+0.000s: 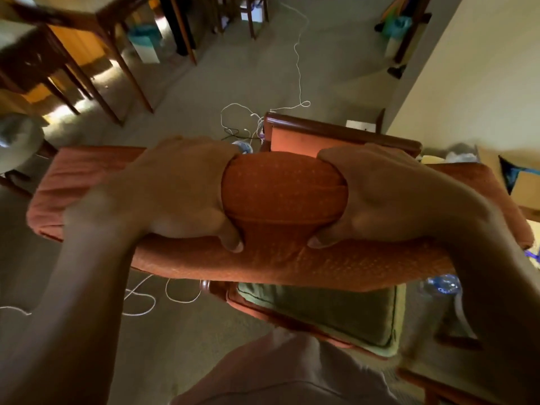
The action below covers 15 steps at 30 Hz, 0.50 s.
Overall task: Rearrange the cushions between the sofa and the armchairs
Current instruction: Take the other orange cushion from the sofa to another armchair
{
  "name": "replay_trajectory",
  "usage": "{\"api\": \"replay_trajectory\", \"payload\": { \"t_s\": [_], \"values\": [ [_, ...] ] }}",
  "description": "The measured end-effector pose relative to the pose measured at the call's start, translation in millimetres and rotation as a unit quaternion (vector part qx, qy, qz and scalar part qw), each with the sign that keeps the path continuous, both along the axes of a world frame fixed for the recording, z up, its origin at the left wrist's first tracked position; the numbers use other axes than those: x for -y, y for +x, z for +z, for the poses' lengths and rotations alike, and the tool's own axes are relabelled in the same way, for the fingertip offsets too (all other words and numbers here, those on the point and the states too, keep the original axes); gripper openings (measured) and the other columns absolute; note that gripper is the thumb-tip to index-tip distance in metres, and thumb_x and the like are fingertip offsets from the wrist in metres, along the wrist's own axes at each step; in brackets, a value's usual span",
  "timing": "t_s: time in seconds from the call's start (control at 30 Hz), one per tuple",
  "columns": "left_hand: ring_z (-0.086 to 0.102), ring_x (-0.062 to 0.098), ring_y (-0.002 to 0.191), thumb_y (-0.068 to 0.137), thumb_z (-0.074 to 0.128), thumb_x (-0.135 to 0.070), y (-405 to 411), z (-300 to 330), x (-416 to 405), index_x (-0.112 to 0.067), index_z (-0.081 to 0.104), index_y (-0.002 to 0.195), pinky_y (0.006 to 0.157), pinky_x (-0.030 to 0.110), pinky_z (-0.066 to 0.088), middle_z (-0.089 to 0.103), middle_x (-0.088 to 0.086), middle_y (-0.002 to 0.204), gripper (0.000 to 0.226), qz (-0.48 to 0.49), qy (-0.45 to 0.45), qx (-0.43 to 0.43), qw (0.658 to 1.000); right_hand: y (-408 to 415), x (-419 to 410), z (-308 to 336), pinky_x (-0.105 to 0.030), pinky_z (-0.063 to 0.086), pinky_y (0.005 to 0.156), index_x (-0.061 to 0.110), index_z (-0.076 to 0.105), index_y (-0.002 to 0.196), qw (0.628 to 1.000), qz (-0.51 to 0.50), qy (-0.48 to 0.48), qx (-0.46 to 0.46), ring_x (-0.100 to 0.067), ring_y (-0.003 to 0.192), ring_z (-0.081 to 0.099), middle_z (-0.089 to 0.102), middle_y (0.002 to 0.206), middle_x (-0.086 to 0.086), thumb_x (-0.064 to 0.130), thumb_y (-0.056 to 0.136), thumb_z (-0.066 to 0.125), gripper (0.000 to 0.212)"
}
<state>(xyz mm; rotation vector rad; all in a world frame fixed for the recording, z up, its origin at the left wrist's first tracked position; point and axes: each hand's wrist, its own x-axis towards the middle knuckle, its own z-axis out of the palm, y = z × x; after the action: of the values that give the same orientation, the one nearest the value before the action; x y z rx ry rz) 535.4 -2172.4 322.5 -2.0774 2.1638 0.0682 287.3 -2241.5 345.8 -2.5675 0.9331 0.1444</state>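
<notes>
Both hands, left hand [178,194], right hand [377,197], gripping dotted orange cushion [285,185]

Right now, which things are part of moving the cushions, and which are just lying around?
For the job: orange cushion, gripped by left hand and right hand; armchair; green cushion.

Lying about: white cord, wooden table, plastic bottle.

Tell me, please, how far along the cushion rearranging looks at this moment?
Nothing visibly finished can be confirmed from this view. In hand: the left hand and right hand both grip the orange cushion, held in the air above the armchair. A green cushion already lies on that armchair's seat. Left: setting the orange cushion down somewhere; the sofa is out of view, so the remainder cannot be judged.
</notes>
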Motion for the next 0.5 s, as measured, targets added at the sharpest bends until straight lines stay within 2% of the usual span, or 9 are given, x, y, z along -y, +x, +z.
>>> {"api": "replay_trajectory", "payload": {
  "t_s": [0.07,0.13,0.23,0.3,0.37,0.43,0.5],
  "values": [
    [0.061,0.019,0.082,0.038,0.072,-0.086,8.4,-5.9,34.4,-0.037,0.053,0.107,0.079,0.041,0.054,0.061,-0.012,0.094,0.086,-0.002,0.002,-0.001,1.000,0.1,38.2,-1.2,-0.025,0.033,0.078,0.043,0.049,0.118,1.000,-0.002,-0.018,0.004,-0.001,0.085,0.048,0.049,0.096,0.027,0.079,0.053,0.077,0.080],
    [0.060,0.021,0.083,0.038,0.075,-0.081,3.1,-0.6,74.9,-0.034,0.054,0.106,0.080,0.041,0.052,0.063,-0.010,0.095,0.085,-0.012,-0.010,-0.027,1.000,0.6,76.6,-1.8,-0.026,0.033,0.084,0.042,0.048,0.126,1.000,-0.006,-0.020,0.012,-0.001,0.087,0.045,0.045,0.095,0.029,0.078,0.054,0.077,0.086],
    [0.047,0.012,0.087,0.039,0.082,-0.074,-6.3,1.4,124.4,-0.036,0.051,0.100,0.083,0.033,0.036,0.053,-0.017,0.099,0.080,-0.035,-0.035,-0.086,0.995,-2.6,134.6,-7.2,-0.029,0.034,0.082,0.041,0.048,0.119,0.999,-0.016,-0.025,0.025,0.001,0.078,0.042,0.045,0.091,0.029,0.077,0.054,0.077,0.080],
    [0.038,0.008,0.088,0.038,0.084,-0.075,-8.7,-2.6,162.8,-0.037,0.046,0.098,0.084,0.031,0.026,0.045,-0.016,0.098,0.080,-0.044,-0.045,-0.112,0.992,-6.8,172.9,-13.6,-0.030,0.036,0.081,0.034,0.051,0.122,0.998,-0.026,-0.046,0.020,-0.006,0.083,0.048,0.057,0.103,0.017,0.078,0.055,0.076,0.084],
    [0.040,0.010,0.091,0.040,0.085,-0.073,-9.6,-12.9,197.5,-0.028,0.053,0.104,0.087,0.031,0.026,0.047,-0.013,0.101,0.085,-0.053,-0.048,-0.119,0.990,-10.5,204.3,-22.7,-0.030,0.036,0.079,0.029,0.053,0.123,0.997,-0.021,-0.077,0.014,-0.012,0.085,0.052,0.062,0.111,0.007,0.078,0.056,0.077,0.086],
    [0.049,0.016,0.101,0.040,0.084,-0.074,-9.4,-28.5,235.7,-0.023,0.057,0.114,0.096,0.035,0.028,0.055,-0.008,0.109,0.094,-0.062,-0.051,-0.117,0.990,-14.0,236.2,-34.5,-0.030,0.035,0.078,0.026,0.054,0.119,0.994,-0.025,-0.105,0.005,-0.015,0.085,0.053,0.062,0.108,0.004,0.078,0.057,0.078,0.084],
    [0.051,0.021,0.109,0.040,0.081,-0.076,-10.5,-48.4,271.1,-0.022,0.056,0.116,0.101,0.039,0.029,0.058,-0.004,0.116,0.097,-0.070,-0.048,-0.115,0.990,-16.2,267.7,-51.0,-0.031,0.034,0.081,0.025,0.054,0.114,0.993,-0.036,-0.115,0.001,-0.016,0.085,0.051,0.061,0.105,0.004,0.079,0.058,0.077,0.082]
  ]
}}
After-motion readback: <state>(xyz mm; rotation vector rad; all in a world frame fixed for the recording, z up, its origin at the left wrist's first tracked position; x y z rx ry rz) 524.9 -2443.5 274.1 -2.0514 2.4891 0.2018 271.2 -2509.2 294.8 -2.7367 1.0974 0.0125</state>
